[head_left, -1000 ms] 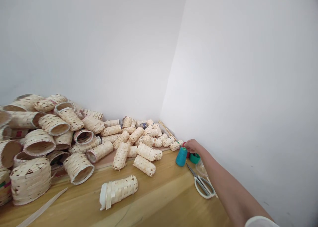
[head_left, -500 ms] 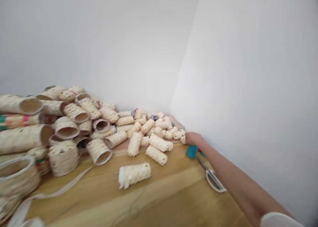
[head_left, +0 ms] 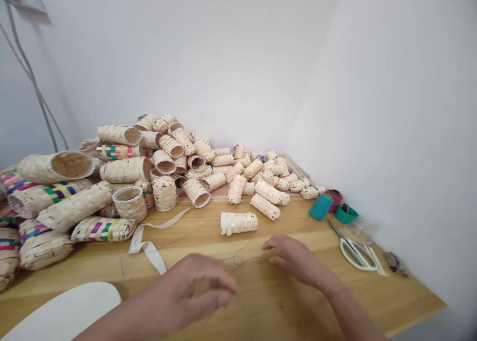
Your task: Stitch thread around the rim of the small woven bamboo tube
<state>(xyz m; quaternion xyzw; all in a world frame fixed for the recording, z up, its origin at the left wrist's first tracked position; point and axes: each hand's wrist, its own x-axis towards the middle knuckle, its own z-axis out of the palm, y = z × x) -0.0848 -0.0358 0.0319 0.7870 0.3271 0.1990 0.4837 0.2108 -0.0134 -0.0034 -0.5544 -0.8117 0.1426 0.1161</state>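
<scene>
Wooden tabletop (head_left: 391,301) bears a basket pile (head_left: 126,169) left of and behind the lone basket (head_left: 240,222). Nearer the wearer, a left hand (head_left: 179,289) curls, blurred, its grip unclear; the right hand (head_left: 298,259) parts thumb and fingers. Loose thread (head_left: 248,260) before that basket could snag a finger and tangle.

The light is soft and bright. The white wall (head_left: 231,67) glows most near the corner. Both hands look blurry, and the far right edge looks dark and smeared.
</scene>
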